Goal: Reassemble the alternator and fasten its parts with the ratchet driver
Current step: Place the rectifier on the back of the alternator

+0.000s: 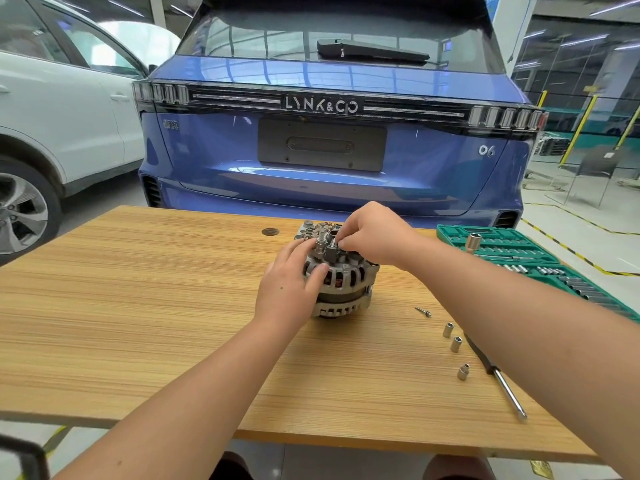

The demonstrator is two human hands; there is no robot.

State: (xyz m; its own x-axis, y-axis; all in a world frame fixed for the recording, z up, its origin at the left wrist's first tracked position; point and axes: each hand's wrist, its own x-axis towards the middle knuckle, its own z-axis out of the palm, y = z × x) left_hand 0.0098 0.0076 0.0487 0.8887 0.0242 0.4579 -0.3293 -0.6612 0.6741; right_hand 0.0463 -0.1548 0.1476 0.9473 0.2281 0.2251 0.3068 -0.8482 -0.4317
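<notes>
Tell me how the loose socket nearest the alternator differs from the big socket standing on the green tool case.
The loose socket is slim and stands on the wooden table; the big socket is clearly wider and stands on the green tool case. The loose one has two similar sockets beside it; the big one stands alone. Both are upright, silvery metal.

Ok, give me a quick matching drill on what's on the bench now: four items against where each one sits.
Things:
1. alternator
2. loose bolt
3. ratchet driver
4. green socket case

Places:
A. far right corner of the wooden table, open
B. right front, beside three loose sockets
C. middle of the table, under both hands
D. alone on the wood just right of the alternator

Pairs: 1-C, 2-D, 3-B, 4-A
</notes>
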